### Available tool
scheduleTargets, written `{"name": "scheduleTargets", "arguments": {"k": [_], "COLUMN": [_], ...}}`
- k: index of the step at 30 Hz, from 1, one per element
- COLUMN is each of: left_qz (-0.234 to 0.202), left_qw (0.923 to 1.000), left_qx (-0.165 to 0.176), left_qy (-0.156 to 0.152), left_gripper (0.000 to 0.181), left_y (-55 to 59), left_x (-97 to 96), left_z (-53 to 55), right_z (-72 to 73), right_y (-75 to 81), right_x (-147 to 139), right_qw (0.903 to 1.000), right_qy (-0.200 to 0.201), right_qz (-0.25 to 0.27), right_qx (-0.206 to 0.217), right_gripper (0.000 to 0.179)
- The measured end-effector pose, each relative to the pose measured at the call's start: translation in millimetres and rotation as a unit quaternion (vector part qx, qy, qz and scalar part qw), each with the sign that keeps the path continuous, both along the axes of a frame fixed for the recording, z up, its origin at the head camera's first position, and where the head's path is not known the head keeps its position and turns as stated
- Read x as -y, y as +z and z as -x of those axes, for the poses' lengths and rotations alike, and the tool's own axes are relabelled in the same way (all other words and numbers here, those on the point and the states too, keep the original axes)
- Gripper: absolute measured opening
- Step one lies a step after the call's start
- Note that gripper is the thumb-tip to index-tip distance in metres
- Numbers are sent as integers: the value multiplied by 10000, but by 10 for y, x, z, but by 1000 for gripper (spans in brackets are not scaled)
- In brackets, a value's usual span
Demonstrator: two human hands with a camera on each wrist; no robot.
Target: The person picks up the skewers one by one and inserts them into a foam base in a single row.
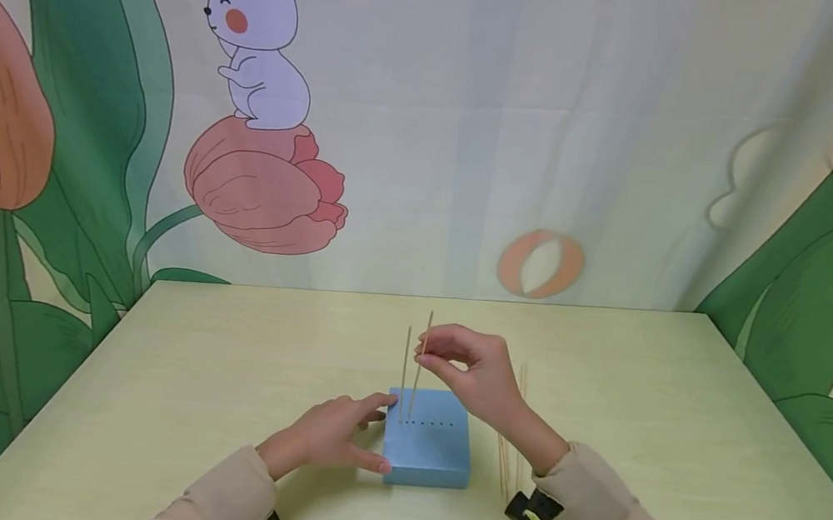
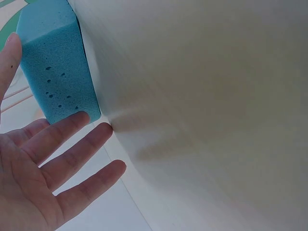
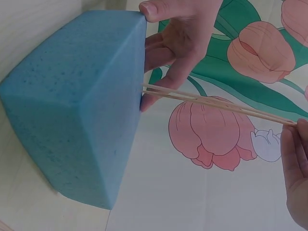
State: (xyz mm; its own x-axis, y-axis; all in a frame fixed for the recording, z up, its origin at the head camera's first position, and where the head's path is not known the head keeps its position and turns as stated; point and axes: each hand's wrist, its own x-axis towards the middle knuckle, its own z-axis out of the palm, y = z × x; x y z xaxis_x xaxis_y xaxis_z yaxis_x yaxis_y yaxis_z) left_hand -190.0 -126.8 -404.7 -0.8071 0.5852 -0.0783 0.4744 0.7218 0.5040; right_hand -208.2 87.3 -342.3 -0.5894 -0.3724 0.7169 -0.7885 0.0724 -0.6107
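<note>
A blue foam block (image 1: pixel 428 452) lies on the table, with a row of small holes across its top. One thin wooden stick (image 1: pixel 406 364) stands upright at the left end of that row. My right hand (image 1: pixel 476 375) pinches a second wooden stick (image 1: pixel 415 390) between thumb and fingers; it leans slightly, its lower end at the block's top beside the first. Whether its tip is inside a hole, I cannot tell. My left hand (image 1: pixel 332 432) touches the block's left side, thumb at the near corner and forefinger farther back, the other fingers extended in the left wrist view.
Several loose wooden sticks (image 1: pixel 501 467) lie right of the block, partly hidden under my right forearm. The pale table (image 1: pixel 226 359) ends at a printed curtain (image 1: pixel 414 126) behind. Each wrist carries a black strap mount.
</note>
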Motion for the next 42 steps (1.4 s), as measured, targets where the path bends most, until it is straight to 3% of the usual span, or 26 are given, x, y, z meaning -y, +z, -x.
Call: {"name": "scheduleTargets", "arguments": {"k": [16, 26, 31, 42], "left_qz": [-17, -66, -77, 30], "left_qw": [10000, 10000, 10000, 10000], "left_qx": [-31, -7, -27, 0], "left_qy": [-17, 2, -6, 86], "left_gripper": [86, 85, 86, 86], "left_y": [4, -5, -20, 2], "left_x": [9, 15, 10, 1], "left_z": [-3, -3, -4, -26], "right_z": [-10, 8, 14, 191], "right_y": [-95, -158, -166, -302], "right_x": [73, 65, -63, -585], "right_qw": [9983, 9938, 9923, 9754], "right_qy": [-273, -436, -367, -1060], "right_qz": [-469, -839, -952, -1660], "right_qx": [209, 586, 703, 993], "right_gripper": [15, 17, 25, 32]}}
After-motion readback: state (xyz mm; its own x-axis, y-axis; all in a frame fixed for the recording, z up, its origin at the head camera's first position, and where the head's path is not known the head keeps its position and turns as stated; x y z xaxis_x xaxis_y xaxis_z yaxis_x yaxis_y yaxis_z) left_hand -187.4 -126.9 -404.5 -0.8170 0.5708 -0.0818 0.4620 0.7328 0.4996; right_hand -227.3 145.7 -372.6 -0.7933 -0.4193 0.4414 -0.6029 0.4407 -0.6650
